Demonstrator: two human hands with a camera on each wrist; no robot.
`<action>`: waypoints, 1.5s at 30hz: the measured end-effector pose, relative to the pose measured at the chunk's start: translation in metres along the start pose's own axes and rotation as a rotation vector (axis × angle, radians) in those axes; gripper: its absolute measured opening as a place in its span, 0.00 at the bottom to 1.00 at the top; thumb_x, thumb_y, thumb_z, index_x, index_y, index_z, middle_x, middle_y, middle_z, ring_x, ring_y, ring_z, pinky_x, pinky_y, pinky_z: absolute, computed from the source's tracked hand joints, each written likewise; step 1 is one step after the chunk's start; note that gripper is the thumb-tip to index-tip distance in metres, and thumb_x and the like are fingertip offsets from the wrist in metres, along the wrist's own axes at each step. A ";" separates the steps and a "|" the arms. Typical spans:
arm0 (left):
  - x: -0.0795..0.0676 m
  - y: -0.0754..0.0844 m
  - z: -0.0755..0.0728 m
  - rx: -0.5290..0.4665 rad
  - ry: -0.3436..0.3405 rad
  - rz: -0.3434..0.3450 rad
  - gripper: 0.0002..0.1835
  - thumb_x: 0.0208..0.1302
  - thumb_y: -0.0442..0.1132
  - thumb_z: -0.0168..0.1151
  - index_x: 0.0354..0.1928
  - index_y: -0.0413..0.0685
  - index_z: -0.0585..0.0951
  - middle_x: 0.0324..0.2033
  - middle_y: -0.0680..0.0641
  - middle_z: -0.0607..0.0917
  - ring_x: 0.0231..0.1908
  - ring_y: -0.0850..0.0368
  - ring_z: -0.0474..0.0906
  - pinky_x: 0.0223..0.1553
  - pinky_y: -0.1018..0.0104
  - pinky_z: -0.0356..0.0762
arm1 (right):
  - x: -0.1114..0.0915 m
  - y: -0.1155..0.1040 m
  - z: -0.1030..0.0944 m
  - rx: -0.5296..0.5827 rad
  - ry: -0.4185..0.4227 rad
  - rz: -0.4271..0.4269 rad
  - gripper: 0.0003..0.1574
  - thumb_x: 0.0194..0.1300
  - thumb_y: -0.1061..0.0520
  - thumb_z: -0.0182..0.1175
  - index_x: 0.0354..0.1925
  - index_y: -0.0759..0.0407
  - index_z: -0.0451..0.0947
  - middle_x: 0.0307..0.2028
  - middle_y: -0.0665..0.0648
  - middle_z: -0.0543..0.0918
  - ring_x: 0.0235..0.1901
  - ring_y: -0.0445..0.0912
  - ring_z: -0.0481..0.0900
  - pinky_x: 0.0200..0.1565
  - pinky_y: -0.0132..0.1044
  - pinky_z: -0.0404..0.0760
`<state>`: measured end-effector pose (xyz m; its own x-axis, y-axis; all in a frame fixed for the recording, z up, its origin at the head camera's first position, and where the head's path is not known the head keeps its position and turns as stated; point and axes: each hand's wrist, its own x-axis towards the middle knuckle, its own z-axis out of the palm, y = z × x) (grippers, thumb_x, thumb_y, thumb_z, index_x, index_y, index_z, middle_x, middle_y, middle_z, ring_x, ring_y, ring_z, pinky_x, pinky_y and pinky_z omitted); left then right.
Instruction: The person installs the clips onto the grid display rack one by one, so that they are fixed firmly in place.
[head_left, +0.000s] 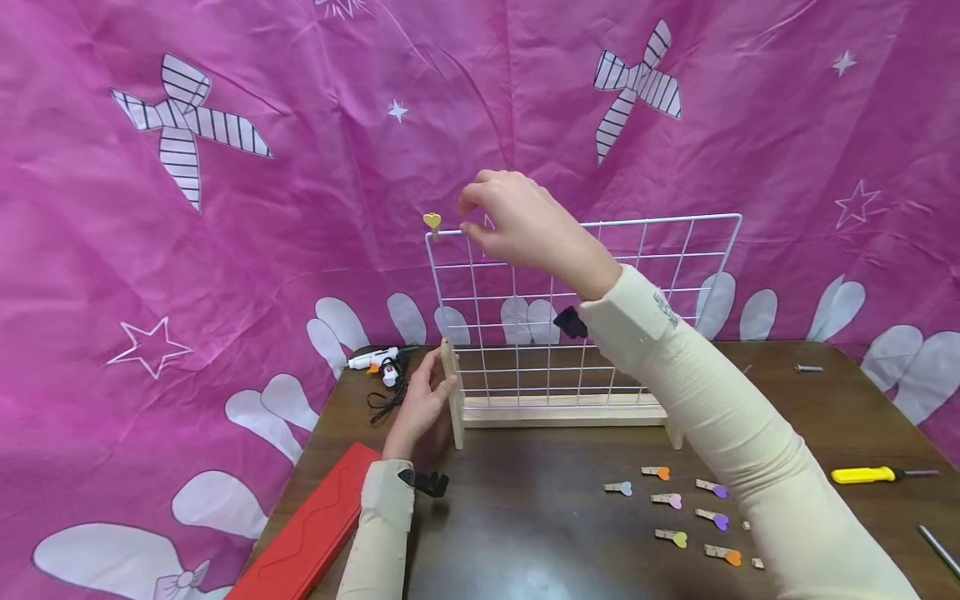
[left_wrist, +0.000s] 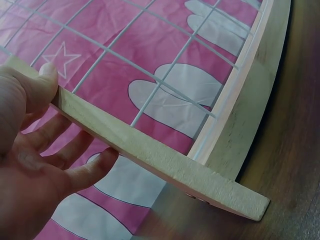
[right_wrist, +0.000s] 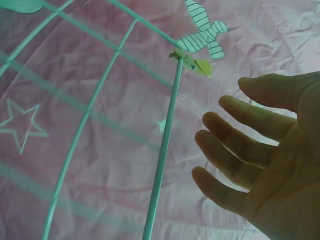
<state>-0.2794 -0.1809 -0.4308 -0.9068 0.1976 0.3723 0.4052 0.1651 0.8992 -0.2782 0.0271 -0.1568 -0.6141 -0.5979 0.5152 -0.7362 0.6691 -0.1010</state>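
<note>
A white wire grid stands upright in a wooden stand on the table. My left hand holds the stand's left wooden post; in the left wrist view the thumb lies on one side of the post and fingers on the other. A yellow heart clothespin is clipped at the grid's top left corner. Beside it, above the top wire, my right hand has nothing in its fingers. In the right wrist view the spread fingers of the right hand are apart from the clothespin.
Several heart clothespins lie on the table at front right, some hidden by my right sleeve. A yellow screwdriver and a metal rod are farther right. At left are a red box and a white glue gun.
</note>
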 end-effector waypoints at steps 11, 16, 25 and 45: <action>0.001 0.002 -0.001 -0.002 -0.007 0.001 0.26 0.62 0.24 0.53 0.62 0.30 0.61 0.56 0.31 0.71 0.61 0.39 0.61 0.59 0.46 0.59 | -0.060 0.029 -0.002 0.079 0.021 -0.090 0.04 0.59 0.61 0.58 0.31 0.56 0.80 0.28 0.48 0.78 0.29 0.41 0.75 0.36 0.33 0.74; 0.001 0.003 0.001 -0.002 0.001 -0.005 0.26 0.61 0.22 0.53 0.61 0.28 0.61 0.55 0.30 0.72 0.61 0.39 0.63 0.59 0.48 0.62 | -0.089 0.040 0.005 0.089 -0.019 -0.067 0.04 0.61 0.59 0.58 0.32 0.54 0.80 0.27 0.46 0.77 0.29 0.39 0.74 0.35 0.33 0.75; 0.000 0.005 0.000 0.017 -0.017 -0.050 0.27 0.63 0.25 0.53 0.63 0.31 0.60 0.57 0.32 0.70 0.63 0.41 0.59 0.60 0.48 0.59 | -0.135 0.060 0.028 0.086 -0.030 -0.026 0.03 0.61 0.58 0.60 0.33 0.54 0.80 0.27 0.44 0.78 0.28 0.38 0.75 0.31 0.34 0.75; 0.003 -0.012 -0.001 0.029 -0.010 -0.013 0.27 0.64 0.27 0.52 0.64 0.32 0.59 0.57 0.34 0.71 0.61 0.41 0.62 0.59 0.46 0.60 | -0.250 0.117 0.104 0.096 -0.172 0.125 0.02 0.59 0.59 0.61 0.32 0.52 0.80 0.25 0.38 0.75 0.25 0.34 0.71 0.28 0.32 0.73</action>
<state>-0.2869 -0.1830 -0.4407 -0.9108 0.2051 0.3582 0.3968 0.1961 0.8967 -0.2399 0.2091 -0.3858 -0.7358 -0.5845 0.3419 -0.6698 0.7026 -0.2403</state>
